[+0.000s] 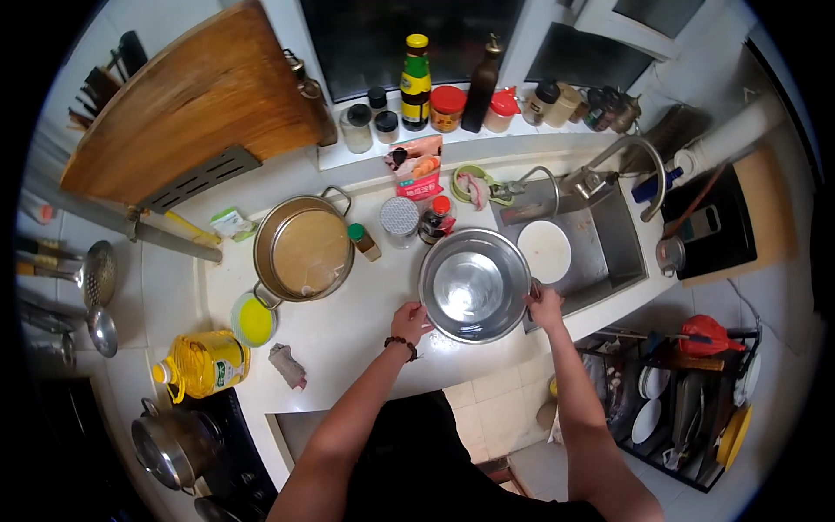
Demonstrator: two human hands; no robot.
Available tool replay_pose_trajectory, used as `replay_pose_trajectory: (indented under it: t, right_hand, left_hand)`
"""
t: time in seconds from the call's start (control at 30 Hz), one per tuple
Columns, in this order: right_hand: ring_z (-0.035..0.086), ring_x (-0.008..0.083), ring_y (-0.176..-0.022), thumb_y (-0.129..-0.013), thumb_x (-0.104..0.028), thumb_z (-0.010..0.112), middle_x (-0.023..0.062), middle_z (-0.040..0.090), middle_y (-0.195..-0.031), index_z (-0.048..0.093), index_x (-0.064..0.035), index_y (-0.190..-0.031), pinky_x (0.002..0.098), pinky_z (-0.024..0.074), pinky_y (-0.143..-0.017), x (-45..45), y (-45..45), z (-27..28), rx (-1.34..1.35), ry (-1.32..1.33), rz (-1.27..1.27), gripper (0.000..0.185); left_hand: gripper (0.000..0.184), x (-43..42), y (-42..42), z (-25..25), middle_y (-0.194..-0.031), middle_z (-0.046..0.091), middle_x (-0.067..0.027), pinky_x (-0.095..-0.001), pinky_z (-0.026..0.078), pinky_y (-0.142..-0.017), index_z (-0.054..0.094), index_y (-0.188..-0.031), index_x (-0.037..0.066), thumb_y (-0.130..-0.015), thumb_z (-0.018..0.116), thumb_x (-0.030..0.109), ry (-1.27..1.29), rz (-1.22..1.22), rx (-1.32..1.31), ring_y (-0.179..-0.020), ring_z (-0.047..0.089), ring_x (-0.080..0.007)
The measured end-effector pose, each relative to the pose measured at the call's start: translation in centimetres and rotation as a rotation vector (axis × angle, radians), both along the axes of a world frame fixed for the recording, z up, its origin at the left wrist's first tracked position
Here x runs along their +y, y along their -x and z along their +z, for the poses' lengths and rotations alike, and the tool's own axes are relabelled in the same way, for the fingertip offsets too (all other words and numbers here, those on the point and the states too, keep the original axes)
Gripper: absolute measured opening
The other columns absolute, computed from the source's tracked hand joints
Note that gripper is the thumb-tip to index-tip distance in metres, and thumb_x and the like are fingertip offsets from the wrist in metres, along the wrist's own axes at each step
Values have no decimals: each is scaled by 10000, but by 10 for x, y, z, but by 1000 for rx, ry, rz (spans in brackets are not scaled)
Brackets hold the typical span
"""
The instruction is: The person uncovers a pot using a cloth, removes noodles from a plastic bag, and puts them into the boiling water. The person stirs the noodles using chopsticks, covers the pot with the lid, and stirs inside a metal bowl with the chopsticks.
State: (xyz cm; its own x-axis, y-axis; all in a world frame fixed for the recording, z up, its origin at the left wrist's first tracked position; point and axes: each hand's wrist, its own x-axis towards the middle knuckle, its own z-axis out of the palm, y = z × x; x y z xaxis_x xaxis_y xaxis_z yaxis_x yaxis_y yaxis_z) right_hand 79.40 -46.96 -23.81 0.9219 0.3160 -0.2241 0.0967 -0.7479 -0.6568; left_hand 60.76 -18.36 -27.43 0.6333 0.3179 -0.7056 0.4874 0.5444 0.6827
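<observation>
A wide stainless steel bowl is between my hands at the counter's front, its right side overlapping the sink's edge. Clear liquid, apparently water, shows inside it. My left hand, with a beaded bracelet at the wrist, grips the bowl's left rim. On the opposite side, the fingers of my right hand are closed on the rim; some fingers are hidden beneath. A white round bowl sits in the sink just behind my right hand. Behind the steel bowl stand a red-capped bottle and a lidded jar.
A large two-handled pot holds brownish liquid at the left. Near it are a green-capped spice jar, a yellow-green bowl, an oil jug and a crumpled cloth. The faucet arches over the sink.
</observation>
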Motion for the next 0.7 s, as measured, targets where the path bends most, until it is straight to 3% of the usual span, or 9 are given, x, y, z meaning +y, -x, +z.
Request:
replay_pose_trajectory:
  t: [0.07,0.13,0.2,0.23,0.4,0.47,0.7]
  right_hand:
    - [486,202,-581,-823,-151,740,144,536,-623,589,29,-798,396,428,-587,7,13,-11,-14,-21,25,237]
    - [493,205,-586,-824,-143,742,140,529,-624,570,26,-788,393,428,-590,20,29,-15,-31,-121,43,244]
    - [595,346,-613,-805,-144,753,192,583,-643,595,36,-759,420,483,-627,37,42,-1,47,15,97,244]
    - [606,374,-634,-802,-146,750,204,590,-653,597,30,-760,427,488,-636,45,48,-1,60,16,128,237]
    - [632,379,-659,-806,-150,750,205,610,-670,594,24,-762,436,488,-637,88,74,5,99,16,242,238]
    - [538,285,-582,-810,-179,754,181,551,-623,520,13,-704,406,437,-585,107,82,5,97,-6,279,321]
    - [557,320,-597,-809,-179,751,188,565,-638,548,21,-729,413,459,-606,160,105,1,102,7,416,295]
  left_hand:
    - [184,6,24,3,-1073,649,-106,-371,626,-845,578,-1167,-6,-1037,542,120,-18,17,11,-919,675,-205]
    - [198,13,53,1,-1077,649,-112,-377,628,-848,577,-1181,-11,-1037,544,120,16,55,1,-932,679,-214]
    - [208,18,82,1,-1079,649,-121,-385,628,-855,575,-1192,-16,-1036,544,118,27,90,2,-945,682,-221]
    - [216,21,95,4,-1064,641,-125,-387,634,-840,571,-1193,-33,-1026,550,103,34,129,-2,-929,689,-227]
    - [219,38,146,15,-1065,636,-136,-380,642,-819,566,-1190,-60,-1020,547,77,17,257,22,-909,696,-231]
    - [219,43,165,8,-1066,636,-136,-376,643,-815,566,-1189,-61,-1020,548,77,14,307,4,-909,695,-229]
    - [227,61,220,-9,-1057,634,-130,-419,638,-832,547,-1200,-55,-1014,561,74,54,456,-17,-923,687,-239]
